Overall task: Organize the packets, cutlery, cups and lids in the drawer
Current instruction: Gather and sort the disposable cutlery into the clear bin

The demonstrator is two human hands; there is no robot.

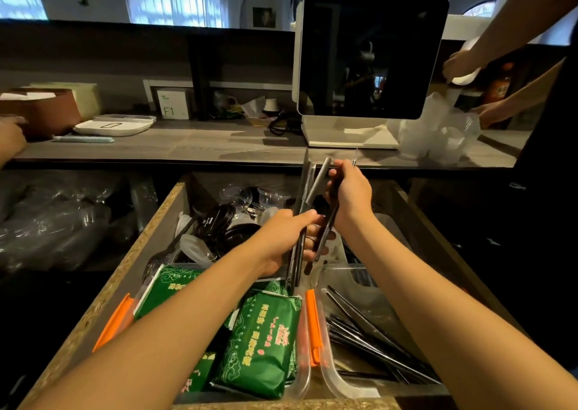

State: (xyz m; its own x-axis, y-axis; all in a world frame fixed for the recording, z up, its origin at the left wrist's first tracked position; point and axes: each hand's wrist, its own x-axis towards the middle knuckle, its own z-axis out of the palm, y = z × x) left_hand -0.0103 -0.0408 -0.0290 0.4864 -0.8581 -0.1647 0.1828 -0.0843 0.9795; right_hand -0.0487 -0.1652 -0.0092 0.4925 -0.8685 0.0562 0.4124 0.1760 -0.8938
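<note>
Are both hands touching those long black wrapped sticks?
Touching. The head view shows the left hand gripping the bundle of long black wrapped sticks low down, while the right hand pinches its upper part.

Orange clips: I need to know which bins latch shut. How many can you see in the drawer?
2. One orange clip sits on the left edge of the bin of green packets; the other sits between that bin and the one holding black cutlery. The forearms may hide more.
</note>
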